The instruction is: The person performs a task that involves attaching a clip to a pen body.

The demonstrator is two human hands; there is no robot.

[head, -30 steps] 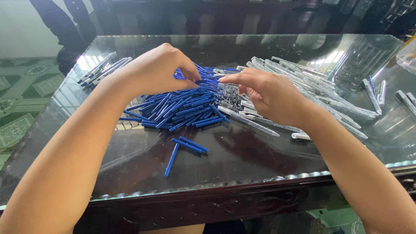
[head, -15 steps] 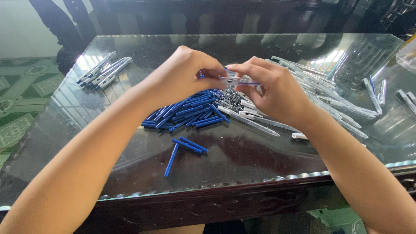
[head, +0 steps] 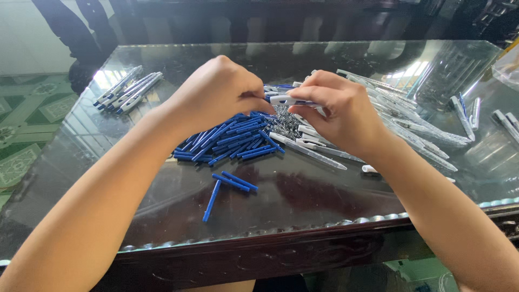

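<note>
Pen part (head: 286, 100): white with blue, held level above the centre of the glass-topped table (head: 81, 157), pinched at both ends. Left hand (head: 216, 94): fingers curled tight onto the left end. Right hand (head: 338, 111): fingertips closed narrow around the right end.

Directly below: heap of small metal springs (head: 284, 125). Left of that: pile of blue tubes (head: 232, 138), with three strays (head: 230, 183) nearer the table edge. Right: spread of clear barrels (head: 411, 127). Far left: bundle of assembled pens (head: 127, 89), well apart.

Likely faults: slip of the part from the pinch, caused by the small grip area; drop into the springs, scattering them; roll of loose tubes off the smooth glass if brushed by a forearm.
</note>
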